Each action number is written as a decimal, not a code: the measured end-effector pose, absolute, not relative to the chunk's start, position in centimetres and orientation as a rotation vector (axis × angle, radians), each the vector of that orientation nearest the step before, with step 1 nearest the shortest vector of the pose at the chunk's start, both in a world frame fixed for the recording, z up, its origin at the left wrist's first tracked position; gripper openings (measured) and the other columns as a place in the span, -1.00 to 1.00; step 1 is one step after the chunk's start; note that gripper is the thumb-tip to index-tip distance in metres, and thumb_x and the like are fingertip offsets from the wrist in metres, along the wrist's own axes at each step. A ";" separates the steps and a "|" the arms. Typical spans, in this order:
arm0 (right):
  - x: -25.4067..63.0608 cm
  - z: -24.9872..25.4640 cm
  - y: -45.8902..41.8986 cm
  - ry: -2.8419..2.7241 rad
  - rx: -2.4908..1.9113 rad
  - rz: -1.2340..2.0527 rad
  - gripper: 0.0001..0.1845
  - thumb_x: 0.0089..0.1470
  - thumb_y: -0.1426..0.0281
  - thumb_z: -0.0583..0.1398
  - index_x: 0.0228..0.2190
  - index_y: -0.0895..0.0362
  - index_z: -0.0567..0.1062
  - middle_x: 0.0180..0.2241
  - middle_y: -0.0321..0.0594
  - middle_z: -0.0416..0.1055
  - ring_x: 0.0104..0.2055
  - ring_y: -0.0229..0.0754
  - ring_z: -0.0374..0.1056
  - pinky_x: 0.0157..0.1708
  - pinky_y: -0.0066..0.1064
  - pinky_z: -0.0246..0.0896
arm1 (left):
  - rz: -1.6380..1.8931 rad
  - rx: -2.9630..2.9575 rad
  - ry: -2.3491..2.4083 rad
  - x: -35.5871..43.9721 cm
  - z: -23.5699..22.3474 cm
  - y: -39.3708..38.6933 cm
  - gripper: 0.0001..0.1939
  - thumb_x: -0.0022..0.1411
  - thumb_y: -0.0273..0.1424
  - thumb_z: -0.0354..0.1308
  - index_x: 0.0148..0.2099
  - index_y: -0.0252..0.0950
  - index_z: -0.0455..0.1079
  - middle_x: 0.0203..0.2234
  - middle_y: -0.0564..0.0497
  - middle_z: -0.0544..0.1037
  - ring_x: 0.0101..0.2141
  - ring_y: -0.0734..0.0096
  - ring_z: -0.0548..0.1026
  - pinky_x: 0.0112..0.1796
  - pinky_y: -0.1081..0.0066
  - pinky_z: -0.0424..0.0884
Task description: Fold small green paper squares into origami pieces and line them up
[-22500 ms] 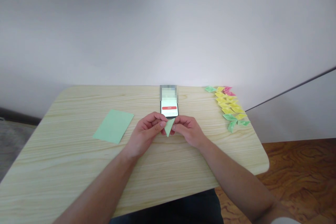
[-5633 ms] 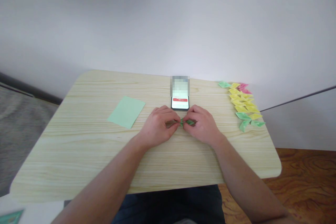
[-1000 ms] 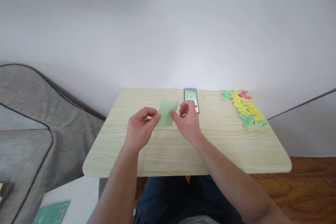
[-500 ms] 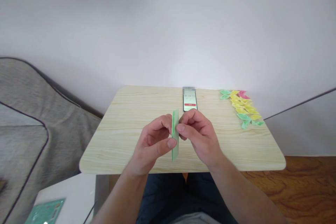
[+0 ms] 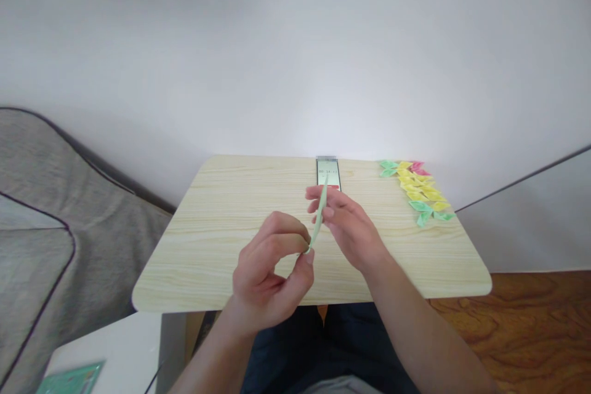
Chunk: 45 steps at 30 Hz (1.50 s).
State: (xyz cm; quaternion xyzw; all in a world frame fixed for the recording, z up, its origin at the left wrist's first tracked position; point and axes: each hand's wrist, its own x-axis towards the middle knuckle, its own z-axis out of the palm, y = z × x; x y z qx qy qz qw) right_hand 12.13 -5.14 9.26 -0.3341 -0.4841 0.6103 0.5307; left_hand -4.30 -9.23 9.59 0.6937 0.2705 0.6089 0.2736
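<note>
A folded strip of light green paper [image 5: 319,217] is held above the table, seen nearly edge-on and tilted with its top leaning right. My left hand [image 5: 272,271] pinches its lower end between thumb and forefinger. Higher up, my right hand [image 5: 348,221] has its thumb on the near side and its fingers behind the strip. Past the hands, a phone [image 5: 328,171] showing a timer lies at the table's back edge, partly covered by the paper and my right fingers.
Several folded paper pieces in yellow [image 5: 415,183], green [image 5: 425,210] and pink [image 5: 420,168] lie at the right back of the wooden table [image 5: 207,228]. A grey cloth-covered seat [image 5: 106,246] stands at left. Below it, a green packet [image 5: 71,380] rests on a white surface [image 5: 115,345].
The green paper has turned from upright to tilted, its upper end now further right. My left hand has shifted down to its lower end, and the right-hand fingers have straightened behind it.
</note>
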 end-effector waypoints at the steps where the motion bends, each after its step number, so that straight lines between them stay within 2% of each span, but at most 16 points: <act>1: 12.5 9.1 -5.0 -1.169 -0.772 1.484 -0.71 0.08 0.23 0.35 -0.14 0.00 0.59 -0.16 -0.22 0.51 -0.12 -0.12 0.40 -0.07 -0.24 0.37 | 1.650 1.880 0.737 -4.3 9.4 -9.2 -0.71 0.11 -0.64 0.27 -0.15 -0.21 0.47 -0.32 -0.07 0.51 -0.28 0.23 0.48 -0.30 0.23 0.43; 5: 13.2 9.4 -5.3 -1.195 -0.734 1.382 -0.83 0.06 0.28 0.40 -0.26 0.00 0.59 -0.32 -0.29 0.53 -0.25 -0.15 0.43 -0.15 -0.23 0.40 | 1.657 1.847 0.839 -4.3 9.3 -9.0 -0.69 0.10 -0.61 0.30 -0.12 -0.22 0.47 -0.28 -0.08 0.51 -0.29 0.25 0.48 -0.31 0.23 0.41; 9: 13.3 10.8 -6.4 -1.397 -0.790 1.014 -0.93 0.12 0.37 0.37 -0.30 -0.03 0.63 -0.31 -0.25 0.55 -0.22 -0.11 0.46 -0.14 -0.18 0.40 | 1.708 1.802 0.905 -4.3 10.5 -8.8 -0.65 0.12 -0.52 0.34 -0.02 -0.23 0.48 -0.26 -0.08 0.54 -0.26 0.25 0.50 -0.28 0.24 0.44; 12: 13.3 11.8 -7.4 -1.510 -0.767 0.797 -0.80 0.14 0.46 0.33 -0.23 -0.10 0.66 -0.28 -0.23 0.58 -0.21 -0.06 0.49 -0.15 -0.12 0.42 | 1.769 1.883 0.947 -4.3 11.6 -8.7 -0.74 0.17 -0.58 0.31 -0.08 -0.24 0.54 -0.29 -0.04 0.58 -0.27 0.29 0.52 -0.29 0.29 0.45; 15: 13.4 12.4 -8.1 -1.592 -0.777 0.634 -0.61 0.16 0.52 0.29 -0.08 -0.20 0.64 -0.20 -0.23 0.60 -0.17 -0.01 0.51 -0.16 -0.07 0.45 | 1.855 1.920 0.948 -4.1 12.3 -8.7 -0.76 0.17 -0.62 0.29 -0.12 -0.25 0.57 -0.31 -0.04 0.60 -0.29 0.30 0.54 -0.33 0.31 0.45; 20: 13.4 12.3 -9.0 -1.736 -0.747 0.412 -0.34 0.19 0.56 0.20 0.19 -0.29 0.43 0.02 -0.28 0.57 -0.01 0.03 0.50 -0.02 -0.01 0.45 | 1.934 1.852 1.038 -3.7 12.3 -8.8 -0.80 0.21 -0.57 0.29 -0.13 -0.25 0.58 -0.32 -0.01 0.61 -0.32 0.35 0.54 -0.34 0.35 0.45; 25: 12.9 12.0 -9.8 -1.814 -0.753 0.439 -0.35 0.20 0.49 0.23 0.25 -0.23 0.37 0.15 -0.22 0.46 0.07 0.04 0.46 -0.01 -0.05 0.46 | 1.909 1.595 1.153 -3.4 12.0 -8.9 -0.88 0.24 -0.48 0.31 -0.14 -0.28 0.56 -0.31 0.00 0.59 -0.32 0.42 0.52 -0.33 0.44 0.45; 28: 12.4 12.0 -10.2 -1.783 -0.676 0.519 -0.45 0.24 0.39 0.22 0.24 -0.07 0.42 0.13 -0.13 0.47 0.06 0.02 0.47 -0.03 -0.10 0.49 | 1.862 1.418 1.058 -3.3 12.2 -8.8 -0.68 0.17 -0.40 0.39 -0.01 -0.24 0.49 -0.32 0.02 0.56 -0.40 0.44 0.50 -0.42 0.46 0.42; 30: 12.1 12.0 -10.5 -1.705 -0.651 0.559 -0.52 0.26 0.42 0.18 0.19 0.01 0.47 0.07 -0.11 0.51 0.02 -0.02 0.49 -0.07 -0.17 0.50 | 1.885 1.355 0.979 -3.2 12.3 -8.7 -0.54 0.11 -0.42 0.44 0.05 -0.18 0.43 -0.37 0.06 0.54 -0.46 0.47 0.47 -0.49 0.48 0.37; 31: 11.8 12.0 -10.6 -1.656 -0.661 0.576 -0.54 0.26 0.46 0.18 0.17 0.02 0.49 0.04 -0.11 0.54 0.00 -0.05 0.50 -0.08 -0.20 0.50 | 1.908 1.337 0.957 -3.1 12.4 -8.7 -0.54 0.10 -0.44 0.44 0.04 -0.16 0.42 -0.40 0.09 0.53 -0.48 0.48 0.45 -0.51 0.49 0.34; 36: 10.9 11.9 -11.3 -1.475 -0.788 0.662 -0.59 0.19 0.52 0.26 0.06 0.01 0.56 -0.06 -0.20 0.59 -0.08 -0.14 0.52 -0.10 -0.32 0.49 | 1.785 1.379 0.922 -3.5 12.6 -8.7 -0.87 0.19 -0.44 0.36 -0.21 -0.26 0.49 -0.40 0.03 0.53 -0.43 0.46 0.45 -0.47 0.47 0.32; 41: 10.5 11.7 -11.9 -1.352 -0.855 0.695 -0.60 0.18 0.52 0.29 0.03 -0.05 0.57 -0.15 -0.27 0.61 -0.21 -0.20 0.54 -0.21 -0.38 0.50 | 1.587 1.461 0.837 -4.4 13.3 -9.0 -0.78 0.17 -0.30 0.36 -0.16 -0.27 0.52 -0.33 -0.03 0.54 -0.34 0.35 0.47 -0.39 0.39 0.35; 45: 10.5 11.8 -11.9 -1.393 -0.847 0.643 -0.60 0.12 0.55 0.33 -0.02 0.00 0.60 -0.16 -0.23 0.60 -0.20 -0.19 0.51 -0.20 -0.35 0.48 | 1.548 1.582 0.901 -4.6 13.9 -9.1 -0.70 0.07 -0.25 0.44 -0.19 -0.27 0.50 -0.35 -0.01 0.52 -0.36 0.37 0.44 -0.42 0.39 0.30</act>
